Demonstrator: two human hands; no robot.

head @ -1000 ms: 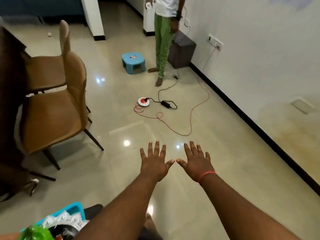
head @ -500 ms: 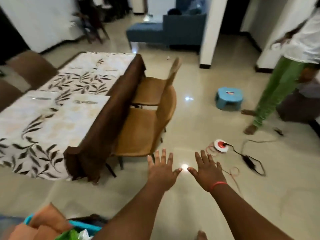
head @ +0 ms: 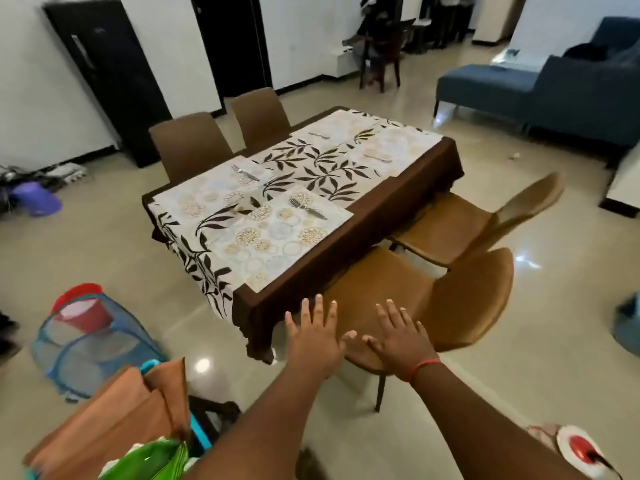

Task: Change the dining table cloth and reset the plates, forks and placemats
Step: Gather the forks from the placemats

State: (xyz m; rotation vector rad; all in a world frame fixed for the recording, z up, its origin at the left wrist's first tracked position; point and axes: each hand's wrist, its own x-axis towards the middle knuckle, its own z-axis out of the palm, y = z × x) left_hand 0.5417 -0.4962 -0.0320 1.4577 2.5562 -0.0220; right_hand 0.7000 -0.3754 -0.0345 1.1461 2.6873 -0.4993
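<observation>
Nothing started: leaf-print tablecloth (head: 322, 168), placemats (head: 277, 233) and forks (head: 306, 207) still laid, no plates visible, my left hand (head: 313, 344) and right hand (head: 398, 341) spread empty.

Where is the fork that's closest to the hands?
In the head view, that fork lies on the near placemat, toward the table's right edge, by the tan chairs.
</observation>
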